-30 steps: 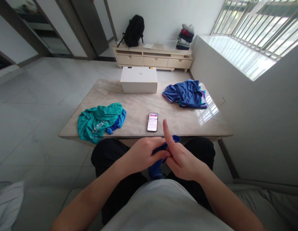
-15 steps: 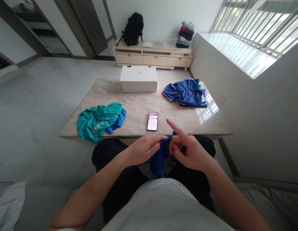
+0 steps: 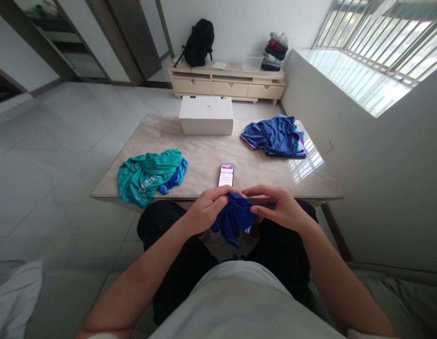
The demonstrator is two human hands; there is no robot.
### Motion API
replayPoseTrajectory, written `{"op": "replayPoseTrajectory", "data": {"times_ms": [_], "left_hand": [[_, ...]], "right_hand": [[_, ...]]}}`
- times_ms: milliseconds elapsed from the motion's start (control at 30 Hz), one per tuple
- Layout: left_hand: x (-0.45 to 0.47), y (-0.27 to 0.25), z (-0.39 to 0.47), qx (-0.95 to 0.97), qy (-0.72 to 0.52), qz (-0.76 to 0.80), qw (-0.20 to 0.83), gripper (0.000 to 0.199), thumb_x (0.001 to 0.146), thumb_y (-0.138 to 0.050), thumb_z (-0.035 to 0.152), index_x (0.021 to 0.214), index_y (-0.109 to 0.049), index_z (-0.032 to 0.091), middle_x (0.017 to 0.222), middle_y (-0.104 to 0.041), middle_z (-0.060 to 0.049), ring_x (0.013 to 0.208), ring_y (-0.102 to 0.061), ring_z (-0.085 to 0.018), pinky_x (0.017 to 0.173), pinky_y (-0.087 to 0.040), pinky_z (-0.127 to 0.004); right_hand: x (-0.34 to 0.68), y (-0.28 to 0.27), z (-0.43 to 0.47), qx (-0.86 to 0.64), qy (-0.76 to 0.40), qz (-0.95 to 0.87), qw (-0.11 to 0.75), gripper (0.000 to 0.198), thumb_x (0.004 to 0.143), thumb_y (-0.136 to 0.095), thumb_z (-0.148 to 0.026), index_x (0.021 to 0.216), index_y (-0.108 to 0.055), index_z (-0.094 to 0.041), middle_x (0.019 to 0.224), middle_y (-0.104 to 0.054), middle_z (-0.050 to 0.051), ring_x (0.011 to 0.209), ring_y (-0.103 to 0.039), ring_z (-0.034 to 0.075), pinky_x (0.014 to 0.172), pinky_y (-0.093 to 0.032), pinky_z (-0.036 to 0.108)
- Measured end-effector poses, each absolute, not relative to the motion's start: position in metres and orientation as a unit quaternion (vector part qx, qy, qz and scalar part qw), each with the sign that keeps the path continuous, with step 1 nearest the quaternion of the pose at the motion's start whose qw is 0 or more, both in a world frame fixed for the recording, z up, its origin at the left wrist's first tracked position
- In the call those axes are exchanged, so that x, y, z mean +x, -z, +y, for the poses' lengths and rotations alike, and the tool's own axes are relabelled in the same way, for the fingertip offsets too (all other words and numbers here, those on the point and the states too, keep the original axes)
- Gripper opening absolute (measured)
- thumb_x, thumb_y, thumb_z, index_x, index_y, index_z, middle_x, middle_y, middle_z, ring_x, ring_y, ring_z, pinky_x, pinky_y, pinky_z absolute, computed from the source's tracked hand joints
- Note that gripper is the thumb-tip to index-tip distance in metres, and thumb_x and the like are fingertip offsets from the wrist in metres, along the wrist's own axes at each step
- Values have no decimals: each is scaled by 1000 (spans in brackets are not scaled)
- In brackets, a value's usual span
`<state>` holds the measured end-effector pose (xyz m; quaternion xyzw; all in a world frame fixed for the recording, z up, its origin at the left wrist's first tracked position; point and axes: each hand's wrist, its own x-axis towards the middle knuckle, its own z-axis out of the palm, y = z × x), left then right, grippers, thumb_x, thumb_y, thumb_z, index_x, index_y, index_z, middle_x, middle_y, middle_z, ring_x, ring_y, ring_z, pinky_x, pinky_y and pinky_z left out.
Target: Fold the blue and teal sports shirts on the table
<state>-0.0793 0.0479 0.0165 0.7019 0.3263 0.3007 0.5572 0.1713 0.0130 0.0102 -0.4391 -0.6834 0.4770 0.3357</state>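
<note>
A crumpled royal-blue garment with a small white mark hangs between my knees, just off the table's front edge. My left hand is closed on its upper left part, fingers along the top. On the other side my right hand has its thumb against the cloth's right edge and its fingertips at the top, gripping it. Just beyond my hands lies a phone with a lit screen, its lower end hidden by my left hand.
On the marble-patterned table lie a green and blue clothing heap at left, a white box at the back, and a pile of blue and purple clothes at right. Behind, a low cabinet bears a backpack and folded clothes.
My right hand's pointing index finger has come down onto the blue garment. Both hands have lifted it slightly, and more of it hangs spread between them. The phone's lower end is now covered.
</note>
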Motion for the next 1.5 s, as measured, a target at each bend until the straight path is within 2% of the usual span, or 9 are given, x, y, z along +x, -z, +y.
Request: {"op": "replayPoseTrajectory", "data": {"times_ms": [100, 267, 333, 567, 800, 1033, 1233, 1400, 1500], "left_hand": [[-78, -18, 46, 694, -310, 348, 548, 38, 99, -44, 27, 119, -75, 17, 111, -76, -5, 104, -68, -22, 97, -49, -28], [-75, -17, 45, 707, -316, 368, 515, 39, 100, -44, 28, 120, -75, 18, 112, -76, -5, 101, -68, -21, 93, -49, -27], [-75, -13, 46, 702, -328, 380, 506, 38, 101, -45, 29, 121, -75, 17, 113, -76, -5, 104, -68, -22, 94, -49, -27], [-74, 1, 53, 747, -344, 405, 400, 34, 103, -42, 29, 120, -69, 16, 103, -73, -6, 98, -67, -21, 91, -48, -29], [-58, 6, 57, 741, -423, 392, 344, 28, 105, -39, 31, 107, -64, 18, 97, -66, -6, 92, -61, -19, 83, -47, -29], [-40, 26, 45, 731, -442, 386, 349, 19, 91, -67, 33, 104, -59, 21, 87, -61, 1, 84, -60, -17, 82, -50, -28], [-17, 31, 39, 695, -464, 388, 390, 57, 81, -80, 40, 128, -53, 23, 113, -66, -5, 101, -64, -22, 91, -53, -33], [-14, 38, 46, 653, -492, 410, 405, 19, 98, -57, 37, 107, -63, 21, 96, -68, -2, 89, -64, -18, 79, -52, -27], [-22, 40, 50, 649, -508, 430, 369, 23, 103, -48, 34, 105, -66, 21, 93, -70, -2, 87, -66, -17, 80, -52, -27]], "right_hand": [[159, -12, 3, -461, -435, -697, 337, 52, 82, -81, -41, 129, -66, -23, 125, -68, 9, 114, -67, 23, 94, -58, 35], [146, -3, -4, -533, -352, -697, 327, 16, 90, -71, -34, 93, -72, -18, 85, -66, 1, 80, -61, 15, 72, -50, 25], [149, -2, -1, -531, -360, -679, 358, 16, 93, -68, -32, 88, -72, -18, 79, -63, 0, 76, -59, 14, 70, -47, 25], [159, -13, 20, -533, -284, -648, 465, 11, 90, -68, -28, 96, -72, -20, 90, -66, 2, 81, -62, 15, 69, -50, 24], [141, -35, 30, -519, -80, -718, 457, 15, 96, -61, -29, 107, -69, -22, 81, -68, 0, 65, -60, 13, 66, -49, 25], [152, -70, 39, -480, 67, -734, 475, 15, 97, -61, -24, 109, -70, -22, 86, -73, 1, 71, -67, 13, 71, -51, 23], [154, -75, 39, -465, 120, -751, 454, 20, 93, -63, -20, 110, -72, -23, 98, -77, 3, 82, -72, 15, 75, -53, 24], [159, -71, 39, -470, 112, -753, 446, 21, 92, -64, -20, 110, -75, -25, 98, -78, 1, 82, -73, 15, 74, -54, 23], [167, -74, 39, -475, 114, -735, 470, 20, 89, -68, -21, 106, -78, -23, 86, -77, 1, 72, -71, 14, 71, -54, 23]]}}
